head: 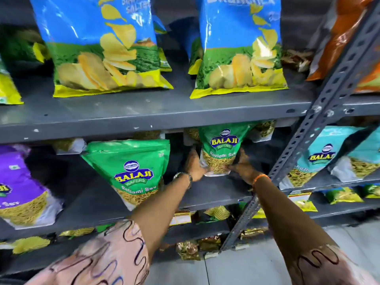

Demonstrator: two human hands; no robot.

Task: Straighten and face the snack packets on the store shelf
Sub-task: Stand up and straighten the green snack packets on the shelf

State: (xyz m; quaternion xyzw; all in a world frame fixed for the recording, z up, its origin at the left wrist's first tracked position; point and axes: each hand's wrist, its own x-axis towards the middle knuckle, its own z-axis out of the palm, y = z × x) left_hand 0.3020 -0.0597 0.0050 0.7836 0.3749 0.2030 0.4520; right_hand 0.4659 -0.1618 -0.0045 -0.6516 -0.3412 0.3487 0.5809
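We've got the green sev packet (221, 150) standing upright, set back on the middle shelf (216, 194), squeezed between both hands. Left hand (194, 166) cups its left edge, right hand (241, 165) its right, fingers curled on the lower corners. It sits straight ahead, roughly equally close to both, logo facing us.

left hand (194, 167) + right hand (243, 168) | clasp green sev packet (221, 149) | upright on grey shelf (216, 190)
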